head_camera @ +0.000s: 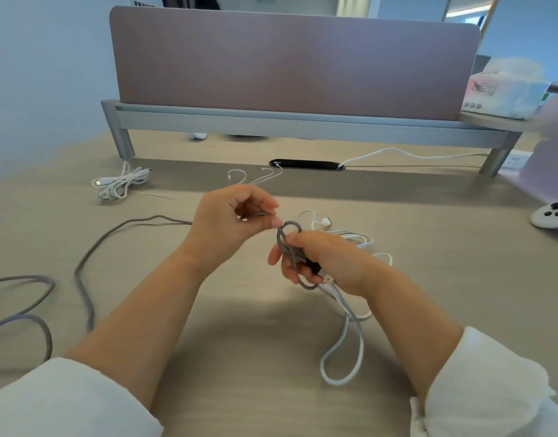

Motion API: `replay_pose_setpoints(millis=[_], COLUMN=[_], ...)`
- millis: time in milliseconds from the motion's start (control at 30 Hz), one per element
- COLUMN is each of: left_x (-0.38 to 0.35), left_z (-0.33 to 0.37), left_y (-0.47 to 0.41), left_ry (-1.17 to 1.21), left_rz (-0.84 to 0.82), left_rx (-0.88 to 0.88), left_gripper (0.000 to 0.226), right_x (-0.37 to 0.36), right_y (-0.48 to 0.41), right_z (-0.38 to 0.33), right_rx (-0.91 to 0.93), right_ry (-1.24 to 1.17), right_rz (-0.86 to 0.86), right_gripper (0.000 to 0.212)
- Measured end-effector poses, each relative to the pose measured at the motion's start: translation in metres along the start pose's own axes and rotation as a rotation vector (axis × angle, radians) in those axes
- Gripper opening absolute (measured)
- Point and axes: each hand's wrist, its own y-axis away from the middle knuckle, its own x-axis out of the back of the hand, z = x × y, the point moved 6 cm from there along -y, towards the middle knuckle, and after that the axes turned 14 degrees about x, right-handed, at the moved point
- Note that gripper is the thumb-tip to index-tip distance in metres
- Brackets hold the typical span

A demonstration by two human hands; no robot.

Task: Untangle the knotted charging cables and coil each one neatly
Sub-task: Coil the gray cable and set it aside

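2 hands: left hand (227, 216), right hand (321, 260); 1 grey braided cable (139, 219); 1 coiled white cable bundle (120, 184); 1 white controller (550, 216); 1 tissue box (507, 89); tangled white cables (343, 351), count unclear.

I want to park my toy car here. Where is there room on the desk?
Bare desk lies at the near edge between the left forearm and right forearm. More lies right of the white cable, up to the controller. Grey cable loops crowd the left; the left hand and right hand work in the middle.
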Motion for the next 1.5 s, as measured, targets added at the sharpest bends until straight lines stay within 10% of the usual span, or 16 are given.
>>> replay_pose_setpoints(millis=[700, 1067, 1500], left_x=[-0.016, -0.005, -0.049], left_z=[-0.009, -0.02, -0.011], left_y=[0.001, -0.003, 0.011], left_ry=[0.065, 0.038, -0.243], left_rz=[-0.143, 0.066, -0.167], left_rx=[0.034, 0.05, -0.176], left_gripper=[0.012, 0.017, 0.014], right_x=[-0.006, 0.031, 0.039], right_y=[-0.001, 0.001, 0.01], right_z=[0.008, 0.01, -0.005], right_rx=[0.017, 0.004, 0.271], right_ry=[-0.096, -0.454, -0.011], right_rz=[0.004, 0.568, 0.807], right_gripper=[0.031, 0.041, 0.035])
